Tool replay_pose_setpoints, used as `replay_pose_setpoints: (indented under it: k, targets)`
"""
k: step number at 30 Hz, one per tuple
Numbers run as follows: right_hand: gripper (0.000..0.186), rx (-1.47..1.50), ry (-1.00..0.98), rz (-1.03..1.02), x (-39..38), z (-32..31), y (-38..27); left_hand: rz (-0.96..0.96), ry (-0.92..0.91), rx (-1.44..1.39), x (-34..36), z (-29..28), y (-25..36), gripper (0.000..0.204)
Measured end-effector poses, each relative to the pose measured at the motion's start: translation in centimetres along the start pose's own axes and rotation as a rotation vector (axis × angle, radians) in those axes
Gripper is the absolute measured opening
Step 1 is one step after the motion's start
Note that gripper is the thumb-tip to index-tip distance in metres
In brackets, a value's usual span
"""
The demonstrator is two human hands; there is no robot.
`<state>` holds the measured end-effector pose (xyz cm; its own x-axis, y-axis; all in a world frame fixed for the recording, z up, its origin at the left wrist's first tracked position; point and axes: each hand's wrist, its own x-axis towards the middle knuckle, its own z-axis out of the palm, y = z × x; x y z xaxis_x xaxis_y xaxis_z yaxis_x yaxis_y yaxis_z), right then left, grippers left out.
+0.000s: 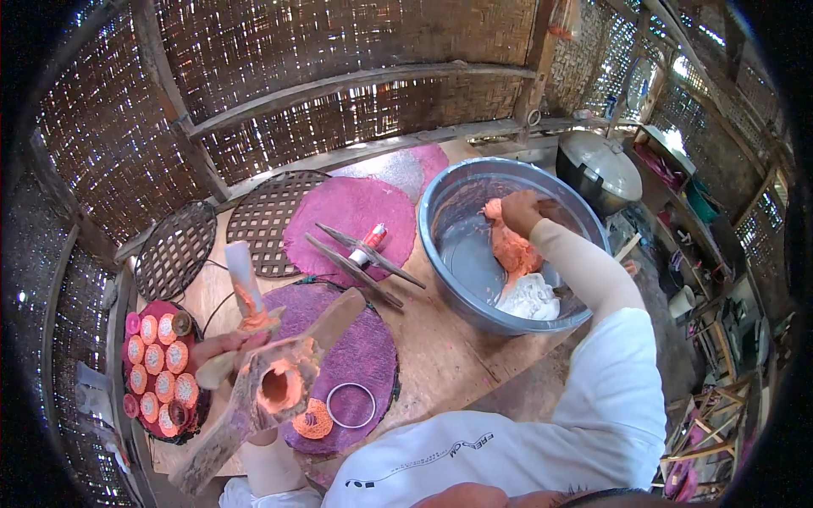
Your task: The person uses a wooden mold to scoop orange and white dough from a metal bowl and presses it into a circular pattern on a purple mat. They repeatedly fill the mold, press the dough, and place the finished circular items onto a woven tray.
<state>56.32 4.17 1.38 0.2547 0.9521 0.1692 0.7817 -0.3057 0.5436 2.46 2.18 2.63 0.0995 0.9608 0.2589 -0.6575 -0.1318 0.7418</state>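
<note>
Currently, the risks below follow from how the items lie.

Left hand: the left hand (222, 349) has its fingers clamped on the handle of a wooden press (271, 391), held above the counter (440, 356) at the person's left.

Press: its open cup shows orange dough inside; a pale plunger (241, 278) stands tilted just behind it. If the grip loosens, the press would likely tip and spill dough.

Right hand: the right hand (518, 212) reaches into a metal basin (440, 245) and its fingers are closed on a lump of orange dough (512, 247); a white mass lies below it in the basin.

Basin: it sits at the counter's right edge. A strong pull on the sticky dough could shift it toward that edge.

Mats: a purple mat (360, 356) carries one orange coil (315, 420) and a metal ring (351, 405). A dropped press could crush the coil.

Tray: a round tray (135, 413) of finished coils lies just beside the left hand; a swing of the handle could knock them.

Tongs: wooden tongs (364, 258) lie on a second mat, well apart from both hands.
</note>
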Motion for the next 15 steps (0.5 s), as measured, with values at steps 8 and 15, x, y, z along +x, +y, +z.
replay_pose_setpoints:
  k: [8, 15]
  targets:
    - [0.027, 0.501, 0.15, -0.065, -12.3, -22.6, 1.7, -1.012, -0.159, -1.374, 4.5, 2.5, -3.5, 0.031]
    - [0.017, 0.755, 0.318, -0.279, -19.3, -28.3, -1.7, 0.431, -0.63, 1.041, 5.1, 7.7, -4.1, 0.035]
